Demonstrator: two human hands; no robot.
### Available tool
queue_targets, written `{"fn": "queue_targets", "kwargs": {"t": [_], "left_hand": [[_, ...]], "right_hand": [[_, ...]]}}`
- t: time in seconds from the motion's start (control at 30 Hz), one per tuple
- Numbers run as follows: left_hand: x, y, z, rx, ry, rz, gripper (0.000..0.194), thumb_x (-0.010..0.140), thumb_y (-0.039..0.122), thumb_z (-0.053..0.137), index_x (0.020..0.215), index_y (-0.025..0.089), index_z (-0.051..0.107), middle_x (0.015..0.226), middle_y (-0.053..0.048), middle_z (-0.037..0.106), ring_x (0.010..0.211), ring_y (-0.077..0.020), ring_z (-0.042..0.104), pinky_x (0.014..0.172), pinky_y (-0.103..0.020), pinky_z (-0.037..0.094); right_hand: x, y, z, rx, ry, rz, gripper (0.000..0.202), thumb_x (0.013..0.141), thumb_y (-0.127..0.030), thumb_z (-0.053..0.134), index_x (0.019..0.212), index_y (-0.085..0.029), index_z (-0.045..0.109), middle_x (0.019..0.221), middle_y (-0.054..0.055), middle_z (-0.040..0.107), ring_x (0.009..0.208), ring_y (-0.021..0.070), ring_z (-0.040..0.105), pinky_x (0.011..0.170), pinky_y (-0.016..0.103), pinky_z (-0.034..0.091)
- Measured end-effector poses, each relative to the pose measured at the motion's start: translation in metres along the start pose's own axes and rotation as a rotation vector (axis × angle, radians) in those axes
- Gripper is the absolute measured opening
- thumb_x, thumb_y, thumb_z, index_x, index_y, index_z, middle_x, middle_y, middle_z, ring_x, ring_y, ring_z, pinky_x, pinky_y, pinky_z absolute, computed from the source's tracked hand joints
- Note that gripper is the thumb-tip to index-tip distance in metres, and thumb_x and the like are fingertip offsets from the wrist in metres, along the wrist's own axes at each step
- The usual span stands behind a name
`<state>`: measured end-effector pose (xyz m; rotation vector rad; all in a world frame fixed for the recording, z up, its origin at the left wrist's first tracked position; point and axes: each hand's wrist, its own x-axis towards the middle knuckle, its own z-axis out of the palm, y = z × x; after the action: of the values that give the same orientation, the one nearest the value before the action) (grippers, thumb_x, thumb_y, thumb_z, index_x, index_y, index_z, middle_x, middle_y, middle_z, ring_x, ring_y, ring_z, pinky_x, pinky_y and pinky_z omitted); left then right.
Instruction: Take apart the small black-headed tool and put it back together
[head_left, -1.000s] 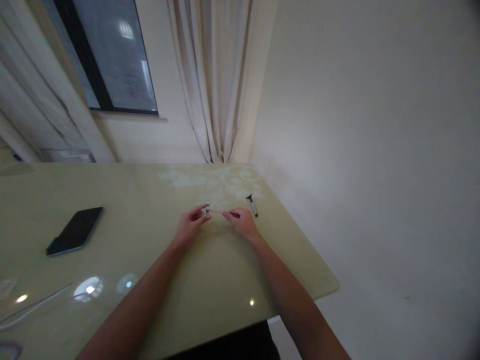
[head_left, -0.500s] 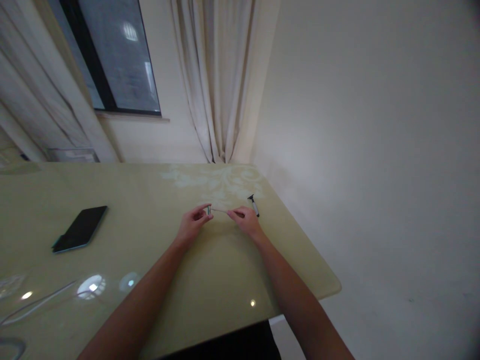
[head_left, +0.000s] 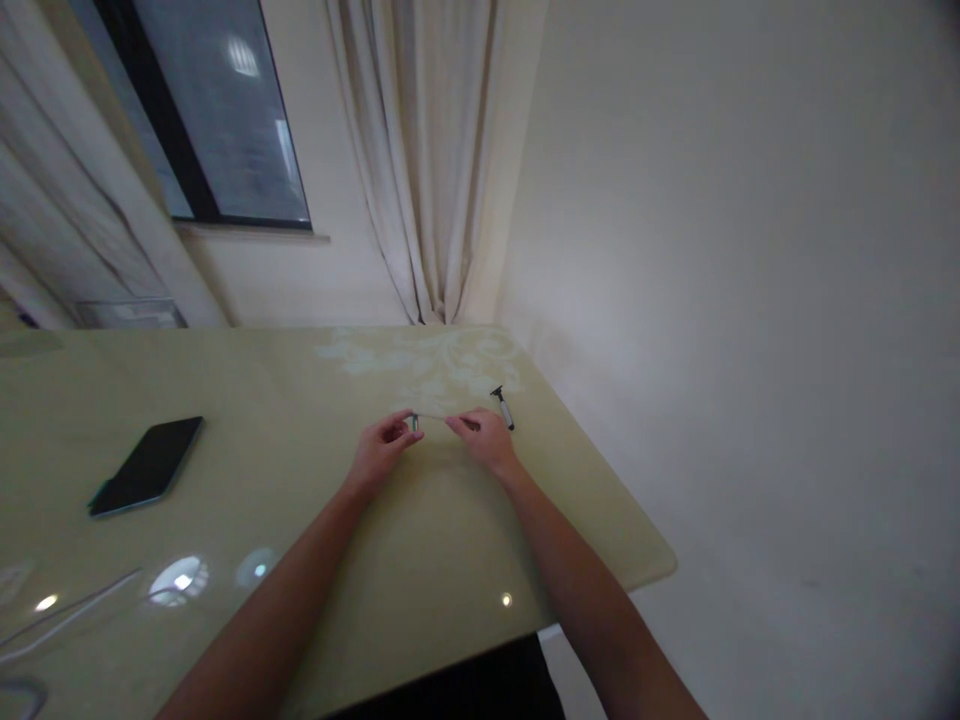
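Note:
My left hand (head_left: pixel 384 447) pinches a small object (head_left: pixel 415 423) upright between thumb and fingers; it is pale with a dark greenish part, too small to name. To its right, my right hand (head_left: pixel 484 437) grips a thin rod (head_left: pixel 431 416), whose far end reaches the top of the small object. Whether the tip touches the object or a finger cannot be told. Just beyond my right hand lies a razor (head_left: pixel 505 408) with a dark head and a grey and black handle.
On the glossy greenish table (head_left: pixel 420 560), a black tablet-like object (head_left: pixel 150 465) lies at the left. A pale cable (head_left: pixel 71 620) runs near the lower left. Behind the table hang curtains (head_left: pixel 427 150) beside a window; a wall (head_left: pixel 712 300) borders the right side.
My right hand has come slightly closer to my left hand, and the rod's tip is now at the small object's top. The whole view has shifted slightly.

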<state>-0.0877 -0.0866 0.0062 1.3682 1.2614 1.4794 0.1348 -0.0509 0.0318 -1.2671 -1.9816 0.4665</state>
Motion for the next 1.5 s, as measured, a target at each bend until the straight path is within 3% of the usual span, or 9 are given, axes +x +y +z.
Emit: {"fn": "queue_targets", "kwargs": {"t": [0.17, 0.27, 0.43, 0.6, 0.73, 1.07, 1.27, 1.5], "left_hand": [[0.003, 0.000, -0.002, 0.116, 0.004, 0.020, 0.058, 0.070, 0.053, 0.082, 0.117, 0.019, 0.078, 0.069, 0.004, 0.056, 0.061, -0.0117, 0.050, 0.059, -0.024, 0.038], [0.012, 0.001, 0.007, 0.286, -0.051, 0.003, 0.063, 0.072, 0.061, 0.077, 0.117, 0.017, 0.079, 0.072, 0.001, 0.063, 0.059, -0.0130, 0.052, 0.057, -0.025, 0.040], [0.041, -0.002, 0.057, 0.435, -0.104, 0.004, 0.054, 0.071, 0.055, 0.079, 0.112, 0.020, 0.082, 0.081, -0.005, 0.073, 0.064, -0.0174, 0.060, 0.061, -0.028, 0.045], [0.070, -0.014, 0.112, 0.600, -0.047, -0.032, 0.044, 0.065, 0.044, 0.088, 0.105, 0.026, 0.085, 0.096, -0.012, 0.079, 0.093, -0.0322, 0.067, 0.078, -0.039, 0.047], [0.080, -0.022, 0.132, 0.714, 0.035, -0.049, 0.041, 0.065, 0.050, 0.088, 0.100, 0.029, 0.086, 0.108, -0.016, 0.078, 0.116, -0.0463, 0.059, 0.091, -0.056, 0.042], [0.069, -0.016, 0.136, 0.812, -0.037, 0.013, 0.041, 0.078, 0.054, 0.078, 0.112, 0.031, 0.083, 0.137, -0.015, 0.067, 0.129, -0.0493, 0.047, 0.102, -0.066, 0.032], [0.064, -0.014, 0.131, 0.856, -0.107, 0.033, 0.043, 0.081, 0.057, 0.075, 0.117, 0.034, 0.081, 0.144, -0.010, 0.065, 0.132, -0.0444, 0.047, 0.107, -0.060, 0.030], [0.062, -0.014, 0.130, 0.888, -0.168, 0.059, 0.045, 0.088, 0.051, 0.069, 0.127, 0.030, 0.076, 0.149, -0.012, 0.061, 0.135, -0.0431, 0.046, 0.107, -0.056, 0.032]], "right_hand": [[0.013, 0.022, -0.027, 0.030, 0.177, 0.061, 0.035, 0.102, -0.043, 0.057, 0.095, -0.018, 0.081, 0.085, 0.006, 0.074, 0.078, 0.0180, 0.064, 0.070, 0.026, 0.041], [0.019, 0.042, -0.048, -0.069, 0.269, 0.179, 0.033, 0.105, -0.035, 0.049, 0.103, -0.017, 0.077, 0.092, 0.008, 0.076, 0.082, 0.0194, 0.065, 0.073, 0.027, 0.042], [0.017, 0.069, -0.060, -0.328, 0.220, 0.446, 0.035, 0.107, -0.022, 0.042, 0.104, -0.014, 0.076, 0.099, 0.016, 0.076, 0.088, 0.0244, 0.068, 0.074, 0.031, 0.042], [0.012, 0.086, -0.052, -0.381, 0.192, 0.479, 0.033, 0.106, -0.021, 0.045, 0.099, -0.016, 0.077, 0.096, 0.017, 0.076, 0.088, 0.0253, 0.070, 0.075, 0.031, 0.044], [0.011, 0.093, -0.048, -0.410, 0.183, 0.461, 0.031, 0.105, -0.020, 0.047, 0.100, -0.015, 0.077, 0.098, 0.018, 0.075, 0.091, 0.0254, 0.069, 0.077, 0.031, 0.045], [0.007, 0.096, -0.040, -0.444, 0.202, 0.437, 0.027, 0.100, -0.011, 0.049, 0.103, -0.010, 0.075, 0.105, 0.020, 0.071, 0.099, 0.0275, 0.065, 0.087, 0.035, 0.045], [0.005, 0.095, -0.040, -0.438, 0.234, 0.430, 0.027, 0.095, -0.007, 0.050, 0.103, -0.011, 0.076, 0.106, 0.020, 0.070, 0.098, 0.0276, 0.064, 0.089, 0.035, 0.045], [0.003, 0.094, -0.042, -0.425, 0.280, 0.445, 0.028, 0.092, -0.007, 0.053, 0.109, -0.012, 0.075, 0.111, 0.019, 0.068, 0.101, 0.0275, 0.063, 0.091, 0.034, 0.045]]}}
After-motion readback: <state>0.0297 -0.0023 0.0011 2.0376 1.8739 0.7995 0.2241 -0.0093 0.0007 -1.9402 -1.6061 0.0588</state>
